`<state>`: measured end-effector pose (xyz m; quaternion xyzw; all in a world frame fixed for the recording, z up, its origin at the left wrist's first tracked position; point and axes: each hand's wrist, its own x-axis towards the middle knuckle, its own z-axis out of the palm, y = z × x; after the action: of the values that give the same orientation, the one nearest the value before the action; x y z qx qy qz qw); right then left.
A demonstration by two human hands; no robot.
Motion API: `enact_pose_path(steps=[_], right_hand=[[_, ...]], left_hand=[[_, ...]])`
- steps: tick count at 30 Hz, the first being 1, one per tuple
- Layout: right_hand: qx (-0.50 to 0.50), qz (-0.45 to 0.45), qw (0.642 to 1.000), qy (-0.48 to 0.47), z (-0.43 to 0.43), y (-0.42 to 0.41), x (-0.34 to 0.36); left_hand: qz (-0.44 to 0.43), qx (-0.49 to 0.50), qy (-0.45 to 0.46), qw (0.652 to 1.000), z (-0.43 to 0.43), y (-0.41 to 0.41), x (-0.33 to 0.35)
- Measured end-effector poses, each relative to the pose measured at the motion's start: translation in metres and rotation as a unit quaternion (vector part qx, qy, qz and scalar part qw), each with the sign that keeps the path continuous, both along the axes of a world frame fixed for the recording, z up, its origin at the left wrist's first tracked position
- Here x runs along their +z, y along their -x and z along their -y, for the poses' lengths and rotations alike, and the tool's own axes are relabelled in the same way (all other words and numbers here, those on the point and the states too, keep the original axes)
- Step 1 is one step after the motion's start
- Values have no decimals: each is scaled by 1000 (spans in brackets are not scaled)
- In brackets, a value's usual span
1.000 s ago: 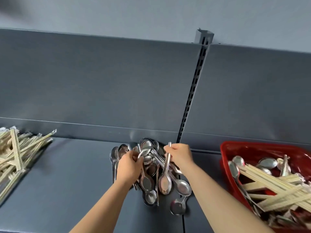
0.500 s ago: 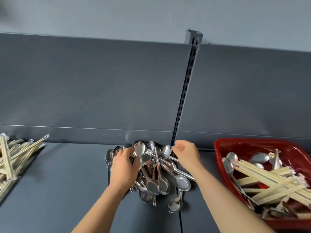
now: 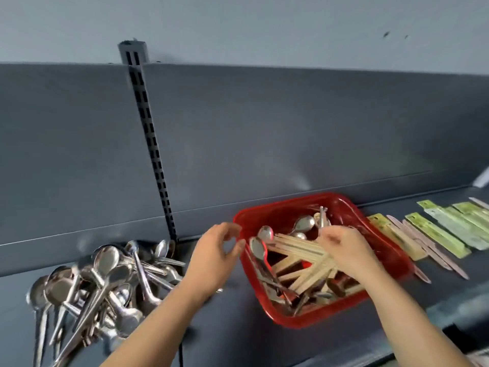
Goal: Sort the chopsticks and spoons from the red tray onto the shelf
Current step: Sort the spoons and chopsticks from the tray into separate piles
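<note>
Toward the shelf's back edge, the left hand hovered open beside the red tray. The right hand rested among its chopsticks, grip indiscernible.

Only the person's two arms show, from the forearm down. The left hand and the right hand are bare. So are the left forearm and the right forearm, uncovered all the way to the picture's lower edge; whatever is worn higher up lies out of view. Both forearms are slim and smooth in outline, narrowing a little at the wrist before the hand broadens. The fingers are slender. On the back of the right hand the knuckles show as soft bumps. Both hands are smeared by motion blur, so nails and finer marks cannot be told.
</note>
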<state>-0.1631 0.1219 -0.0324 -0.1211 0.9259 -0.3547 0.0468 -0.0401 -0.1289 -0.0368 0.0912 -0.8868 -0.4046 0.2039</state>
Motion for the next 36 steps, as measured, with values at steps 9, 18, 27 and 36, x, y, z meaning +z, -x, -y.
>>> enact_pose_path(steps=[9,18,27,36], right_hand=[[84,59,993,-60,-85,54,-18],[109,105,988,-12,-101,85,-29],[199,58,974,-89,-66,81,-37],[181,102,974,-86,-61,96,-32]], left_hand=[[199,-196,128,952,-95,99,-27],[245,-144,113,952,-118,118,-46],[167,54,-120,977,-89,113,-35],[34,40,-226,973,-104,105,-19]])
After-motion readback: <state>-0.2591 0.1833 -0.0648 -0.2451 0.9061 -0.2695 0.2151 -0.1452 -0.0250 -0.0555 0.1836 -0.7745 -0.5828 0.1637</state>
